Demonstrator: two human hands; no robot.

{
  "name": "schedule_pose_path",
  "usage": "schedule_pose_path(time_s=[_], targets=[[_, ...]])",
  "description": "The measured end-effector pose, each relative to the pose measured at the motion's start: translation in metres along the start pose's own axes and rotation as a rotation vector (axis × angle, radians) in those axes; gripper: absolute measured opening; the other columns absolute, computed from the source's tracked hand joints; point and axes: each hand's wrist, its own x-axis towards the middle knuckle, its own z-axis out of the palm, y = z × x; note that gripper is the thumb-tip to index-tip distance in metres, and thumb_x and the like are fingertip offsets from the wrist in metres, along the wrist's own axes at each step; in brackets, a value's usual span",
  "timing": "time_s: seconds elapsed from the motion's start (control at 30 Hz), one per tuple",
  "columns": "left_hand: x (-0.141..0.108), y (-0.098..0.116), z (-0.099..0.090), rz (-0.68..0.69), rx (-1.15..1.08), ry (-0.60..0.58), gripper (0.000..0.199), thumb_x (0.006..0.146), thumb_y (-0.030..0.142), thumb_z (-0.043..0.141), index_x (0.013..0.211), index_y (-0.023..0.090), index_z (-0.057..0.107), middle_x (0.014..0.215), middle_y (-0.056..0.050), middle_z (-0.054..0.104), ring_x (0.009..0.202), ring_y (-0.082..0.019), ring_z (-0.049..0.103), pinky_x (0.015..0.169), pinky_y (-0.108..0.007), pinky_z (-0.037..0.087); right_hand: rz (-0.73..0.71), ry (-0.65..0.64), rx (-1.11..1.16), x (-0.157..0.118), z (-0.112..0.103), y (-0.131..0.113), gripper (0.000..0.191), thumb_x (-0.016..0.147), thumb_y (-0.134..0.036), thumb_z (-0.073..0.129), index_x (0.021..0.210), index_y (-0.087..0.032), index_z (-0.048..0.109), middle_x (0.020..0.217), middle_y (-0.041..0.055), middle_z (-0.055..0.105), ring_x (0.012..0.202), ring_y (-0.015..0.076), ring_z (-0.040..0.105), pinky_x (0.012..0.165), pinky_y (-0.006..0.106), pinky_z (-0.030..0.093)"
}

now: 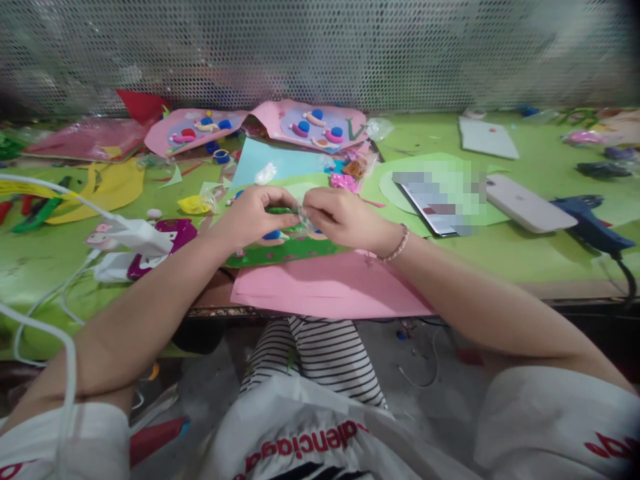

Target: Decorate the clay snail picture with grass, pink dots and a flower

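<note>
A striped garment (315, 357) and a white printed shirt (320, 433) are seen nearest, below the surface (525, 253) edge. A pink sheet (325, 290) is laid at the near edge, partly overhanging it. Just beyond, over a green foam piece (285, 250), the left hand (255, 217) and the right hand (340, 217) are brought together, fingertips almost touching. A small green strip (280, 211) is pinched in the left grip, thumb and fingers closed on it; a bit of clear plastic (305, 219) is pinched in the right grip, fingers curled tight. A bead bracelet (397, 245) is worn on the right wrist. A white charger (143, 235) with cable is set to the left, a phone (523, 203) and a blue glue gun (587, 223) to the right. Farther back, a light blue sheet (280, 163) and two pink decorated boards (193, 130) (315, 127) are laid, with a perforated metal wall (320, 47) behind.
</note>
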Motion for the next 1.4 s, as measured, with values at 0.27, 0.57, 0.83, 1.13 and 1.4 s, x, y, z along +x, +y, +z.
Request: schedule_pose_path(time_s=[0.27, 0.57, 0.83, 1.13, 1.4], targets=[[0.003, -0.003, -0.004, -0.034, 0.01, 0.044, 0.022, 0.067, 0.033, 0.072, 0.083, 0.018, 0.069, 0.079, -0.001, 0.065, 0.067, -0.011, 0.059, 0.058, -0.019, 0.049, 0.013, 0.06, 0.121, 0.002, -0.005, 0.005, 0.009, 0.077, -0.007, 0.048, 0.075, -0.013, 0.055, 0.061, -0.0029, 0.047, 0.055, 0.0059, 0.039, 0.053, 0.02, 0.03], [0.003, -0.003, -0.003, -0.088, -0.024, 0.076, 0.03, 0.067, 0.04, 0.071, 0.086, 0.017, 0.069, 0.078, -0.003, 0.065, 0.063, -0.012, 0.06, 0.044, -0.017, 0.045, 0.039, 0.04, 0.006, 0.002, -0.001, 0.003, 0.018, 0.083, -0.01, 0.044, 0.066, -0.014, 0.047, 0.058, -0.0028, 0.042, 0.055, 0.0066, 0.037, 0.054, 0.021, 0.028], [0.006, -0.002, 0.001, -0.139, -0.175, 0.16, 0.021, 0.064, 0.032, 0.076, 0.077, 0.017, 0.068, 0.071, -0.001, 0.064, 0.057, -0.011, 0.06, 0.049, -0.021, 0.051, 0.115, 0.1, 0.089, 0.003, -0.005, 0.006, 0.015, 0.081, -0.011, 0.047, 0.067, -0.014, 0.051, 0.058, -0.0032, 0.045, 0.055, 0.0067, 0.039, 0.053, 0.021, 0.029], [0.013, -0.001, -0.004, -0.095, -0.481, 0.352, 0.012, 0.067, 0.015, 0.072, 0.066, 0.013, 0.06, 0.063, 0.002, 0.059, 0.057, -0.008, 0.058, 0.06, -0.024, 0.054, 0.504, 0.219, 0.416, 0.007, -0.017, 0.015, 0.015, 0.079, -0.022, 0.06, 0.081, -0.01, 0.068, 0.06, 0.0008, 0.058, 0.052, 0.007, 0.051, 0.05, 0.022, 0.043], [0.014, -0.004, -0.004, -0.059, -0.507, 0.379, 0.013, 0.066, 0.017, 0.073, 0.068, 0.014, 0.06, 0.065, 0.002, 0.059, 0.057, -0.008, 0.058, 0.059, -0.022, 0.054, 0.537, 0.221, 0.477, 0.008, -0.012, 0.029, 0.009, 0.07, -0.017, 0.069, 0.075, -0.011, 0.065, 0.059, -0.0017, 0.058, 0.051, 0.0049, 0.053, 0.045, 0.016, 0.043]])
